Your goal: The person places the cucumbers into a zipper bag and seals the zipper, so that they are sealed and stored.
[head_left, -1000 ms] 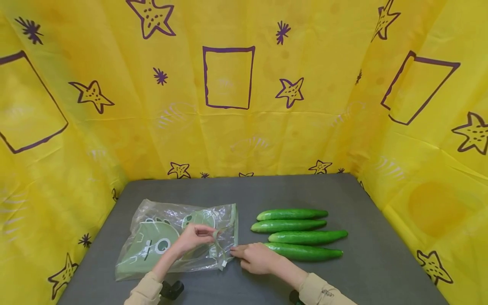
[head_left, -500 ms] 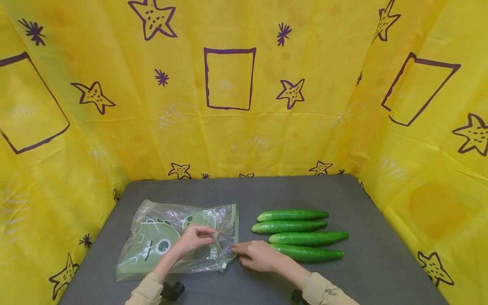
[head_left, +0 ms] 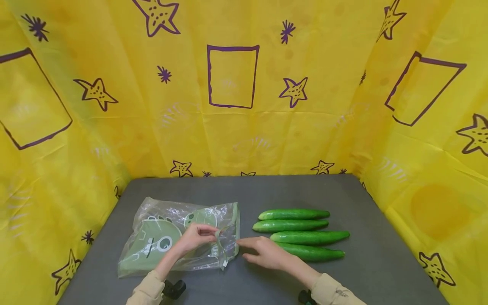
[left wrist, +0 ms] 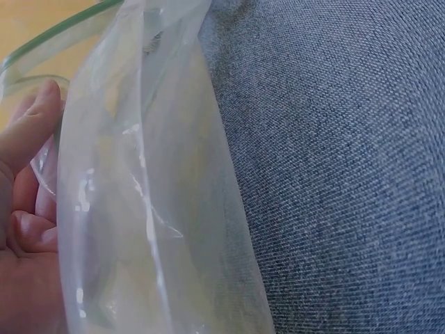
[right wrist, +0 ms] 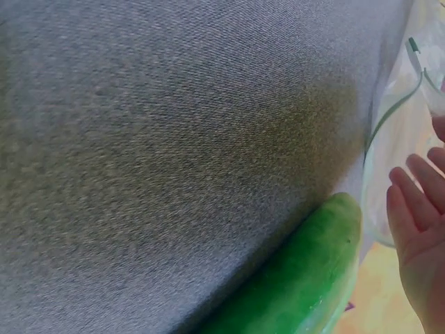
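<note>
A clear zip bag (head_left: 154, 245) with green cartoon prints lies flat on the left of the table, its green-edged mouth facing right. My left hand (head_left: 196, 238) pinches the upper edge of that mouth and holds it raised; thumb and fingers on the film show in the left wrist view (left wrist: 31, 167). A small white slider (head_left: 224, 263) sits at the mouth's near corner. My right hand (head_left: 267, 254) is just right of the mouth, fingers extended and holding nothing. Several green cucumbers lie side by side beyond it, the nearest cucumber (head_left: 314, 253) partly behind the hand.
A grey cloth covers the table (head_left: 297, 190). Yellow curtains (head_left: 228, 140) with purple star drawings stand around its back and sides. In the right wrist view, a cucumber (right wrist: 299, 278) lies close to the hand.
My right hand has drawn slightly right, away from the bag's lower edge, with its fingers straightening. The left hand keeps its pinch on the bag. The cucumbers stay put.
</note>
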A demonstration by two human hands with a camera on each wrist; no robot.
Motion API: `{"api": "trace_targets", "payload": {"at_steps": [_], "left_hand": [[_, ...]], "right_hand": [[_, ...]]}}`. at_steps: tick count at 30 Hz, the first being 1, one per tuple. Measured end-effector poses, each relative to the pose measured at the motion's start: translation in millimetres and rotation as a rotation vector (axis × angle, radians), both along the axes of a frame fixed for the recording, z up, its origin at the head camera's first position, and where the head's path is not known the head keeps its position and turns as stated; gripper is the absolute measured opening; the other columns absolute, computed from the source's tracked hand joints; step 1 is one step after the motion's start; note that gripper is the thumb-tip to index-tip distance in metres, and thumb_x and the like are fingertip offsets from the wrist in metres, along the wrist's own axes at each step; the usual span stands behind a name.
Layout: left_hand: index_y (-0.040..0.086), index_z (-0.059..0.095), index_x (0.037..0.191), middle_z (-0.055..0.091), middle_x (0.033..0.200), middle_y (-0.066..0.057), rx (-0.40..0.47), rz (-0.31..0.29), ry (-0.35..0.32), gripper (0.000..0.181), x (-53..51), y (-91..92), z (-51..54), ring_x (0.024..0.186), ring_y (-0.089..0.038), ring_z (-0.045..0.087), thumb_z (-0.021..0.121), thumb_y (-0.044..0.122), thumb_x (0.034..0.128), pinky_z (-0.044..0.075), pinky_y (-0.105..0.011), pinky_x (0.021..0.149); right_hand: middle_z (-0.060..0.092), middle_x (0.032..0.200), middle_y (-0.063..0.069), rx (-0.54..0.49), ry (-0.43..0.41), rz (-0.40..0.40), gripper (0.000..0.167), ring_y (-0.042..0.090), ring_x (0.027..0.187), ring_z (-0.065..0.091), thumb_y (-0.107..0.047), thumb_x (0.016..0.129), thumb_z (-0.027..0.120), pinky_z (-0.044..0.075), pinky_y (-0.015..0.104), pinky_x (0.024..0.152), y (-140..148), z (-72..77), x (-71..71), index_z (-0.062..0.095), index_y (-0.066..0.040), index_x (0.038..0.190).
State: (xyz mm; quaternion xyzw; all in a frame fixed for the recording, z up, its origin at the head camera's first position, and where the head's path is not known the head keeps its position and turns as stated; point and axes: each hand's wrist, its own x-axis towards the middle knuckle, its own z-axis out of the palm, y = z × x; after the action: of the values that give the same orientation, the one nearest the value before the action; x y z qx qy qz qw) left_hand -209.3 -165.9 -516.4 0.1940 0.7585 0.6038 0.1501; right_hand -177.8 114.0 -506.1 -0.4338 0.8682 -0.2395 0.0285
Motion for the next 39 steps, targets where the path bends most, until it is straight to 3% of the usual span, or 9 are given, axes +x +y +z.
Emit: {"api": "trace_targets", "payload": {"at_steps": [13, 22, 26, 32, 39], "left_hand": [[-0.015, 0.061, 0.11, 0.063, 0.108, -0.034, 0.014, -0.004, -0.006, 0.032, -1.1, -1.0, -2.6, 0.087, 0.001, 0.067, 0.067, 0.0, 0.0832, 0.056, -0.021, 0.078], [-0.016, 0.061, 0.11, 0.062, 0.109, -0.035, 0.021, -0.006, -0.007, 0.032, -0.9, -0.5, -1.9, 0.087, 0.003, 0.066, 0.068, 0.001, 0.0833, 0.056, -0.021, 0.079], [-0.015, 0.061, 0.11, 0.063, 0.109, -0.034, 0.013, -0.003, -0.007, 0.032, -0.9, -0.6, -0.9, 0.087, 0.003, 0.066, 0.068, 0.002, 0.0832, 0.056, -0.021, 0.079], [-0.015, 0.061, 0.11, 0.063, 0.11, -0.034, 0.005, 0.001, -0.011, 0.032, -0.2, -0.5, 0.3, 0.086, 0.004, 0.066, 0.068, 0.002, 0.0834, 0.055, -0.021, 0.079], [-0.015, 0.061, 0.11, 0.063, 0.11, -0.034, 0.018, 0.007, -0.028, 0.033, 1.1, 0.0, 1.9, 0.087, 0.003, 0.066, 0.068, 0.002, 0.0829, 0.055, -0.022, 0.08]], "right_hand": [[0.062, 0.129, 0.011, -0.14, -0.139, -0.053, 0.041, 0.02, 0.119, 0.059, -0.015, 0.091, 0.063, 0.048, 0.032, 0.099, 15.5, 8.4, 3.4, 0.056, -0.001, 0.129], [0.059, 0.132, 0.014, -0.215, -0.23, -0.107, 0.043, 0.025, 0.12, 0.057, -0.021, 0.092, 0.063, 0.051, 0.038, 0.095, 40.8, 18.8, 1.0, 0.055, -0.007, 0.131], [0.059, 0.131, 0.015, -0.267, -0.237, -0.123, 0.043, 0.028, 0.118, 0.058, -0.02, 0.091, 0.064, 0.052, 0.043, 0.092, 53.0, 20.7, -1.1, 0.056, -0.005, 0.13], [0.062, 0.126, 0.016, -0.319, -0.182, -0.159, 0.043, 0.03, 0.114, 0.061, -0.023, 0.09, 0.065, 0.053, 0.036, 0.092, 69.8, 24.0, -3.2, 0.058, -0.001, 0.127], [0.06, 0.13, 0.014, -0.334, -0.249, -0.242, 0.045, 0.03, 0.117, 0.058, -0.024, 0.09, 0.065, 0.051, 0.04, 0.094, 88.1, 37.2, -6.4, 0.057, -0.006, 0.13]]}}
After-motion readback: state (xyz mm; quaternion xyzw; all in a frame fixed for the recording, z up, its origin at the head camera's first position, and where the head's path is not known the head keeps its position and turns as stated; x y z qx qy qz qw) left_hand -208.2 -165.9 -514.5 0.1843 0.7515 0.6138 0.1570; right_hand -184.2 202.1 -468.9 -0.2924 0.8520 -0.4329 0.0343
